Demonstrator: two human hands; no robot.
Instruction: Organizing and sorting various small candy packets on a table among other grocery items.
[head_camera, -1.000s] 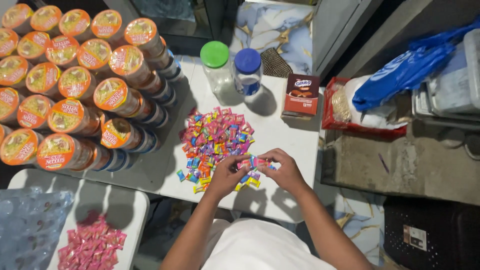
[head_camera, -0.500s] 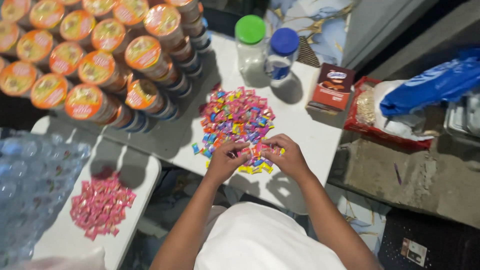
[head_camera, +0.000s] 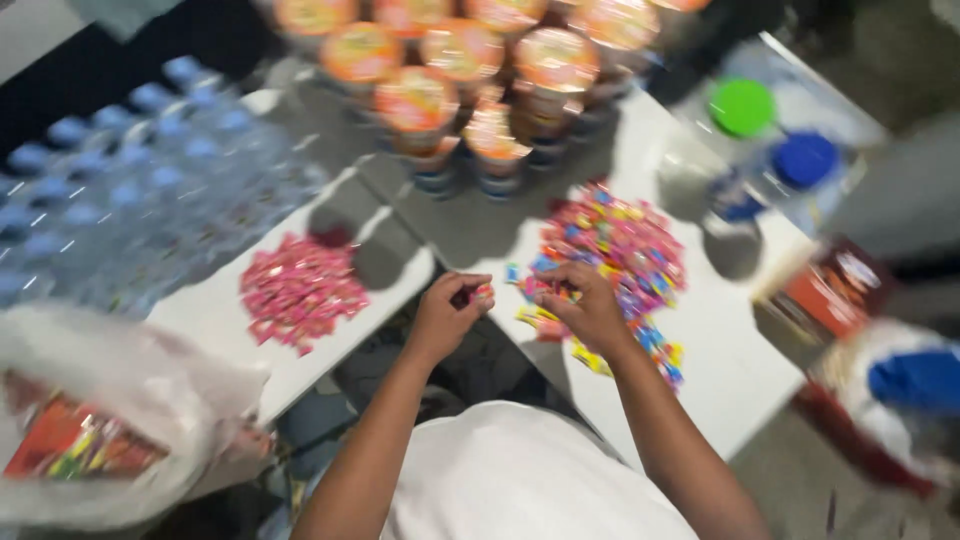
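The left hand (head_camera: 448, 318) pinches a small pink wrapped candy (head_camera: 484, 293) in a clenched grip just left of the heap of multicoloured wrapped candies (head_camera: 612, 252) on the white tabletop (head_camera: 735, 370), where the nearer right hand (head_camera: 585, 305) rests curled, its hold unclear.

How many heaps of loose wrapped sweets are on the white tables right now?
2: a heap of pink wrapped sweets on the left white table, and a multicoloured heap on the right table, under the hands. More may lie off-frame.
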